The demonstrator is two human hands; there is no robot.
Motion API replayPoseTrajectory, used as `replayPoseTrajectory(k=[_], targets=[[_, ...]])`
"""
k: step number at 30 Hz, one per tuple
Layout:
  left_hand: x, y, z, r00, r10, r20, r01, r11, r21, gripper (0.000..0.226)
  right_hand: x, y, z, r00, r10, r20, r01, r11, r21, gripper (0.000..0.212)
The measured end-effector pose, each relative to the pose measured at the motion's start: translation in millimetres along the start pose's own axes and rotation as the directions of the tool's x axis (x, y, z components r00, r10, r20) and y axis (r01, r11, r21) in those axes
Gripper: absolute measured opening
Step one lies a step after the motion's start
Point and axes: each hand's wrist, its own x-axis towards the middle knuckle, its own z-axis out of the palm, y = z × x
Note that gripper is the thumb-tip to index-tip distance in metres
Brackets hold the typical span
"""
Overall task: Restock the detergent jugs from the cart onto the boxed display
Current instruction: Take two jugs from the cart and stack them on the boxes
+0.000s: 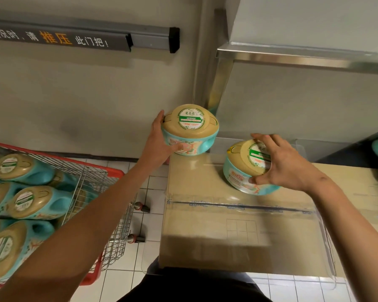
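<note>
Fingers of the left hand (162, 144) curl round the side of a jug (190, 129) at the far left corner of the box (227, 225); I cannot tell if it touches the cardboard. The right hand (286, 164) grips a second jug (244, 171), tilted on the box. More jugs (31, 203) lie in the cart (90, 171), left.

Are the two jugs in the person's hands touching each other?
Apart. The head view shows a clear gap between the left-hand jug and the right-hand jug.
</note>
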Motion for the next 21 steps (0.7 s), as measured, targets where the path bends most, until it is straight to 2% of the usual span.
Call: replayPoseTrajectory(k=[4,10,16,21], targets=[[6.5,-2.8,-6.6,1.0,0.011,0.029,-0.01,0.999,-0.041,0.109,20.7,-46.2,-50.6,0.989,-0.146,0.012,0.146,0.988,0.041,0.117],[9.0,-4.0,-6.1,1.0,0.005,0.0,-0.005,0.997,-0.074,0.108,68.4,-120.6,-105.4,0.936,-0.342,-0.087,0.343,0.939,-0.012,0.117],[5.9,-1.5,-7.6,1.0,0.005,-0.019,-0.008,0.992,-0.128,0.099,121.2,-163.3,-101.4,0.921,-0.387,-0.055,0.382,0.92,-0.085,0.119],[6.6,-2.4,-4.0,1.0,0.016,-0.02,-0.019,0.987,-0.158,0.095,133.3,-172.5,-93.4,0.93,-0.365,-0.045,0.354,0.922,-0.16,0.117]])
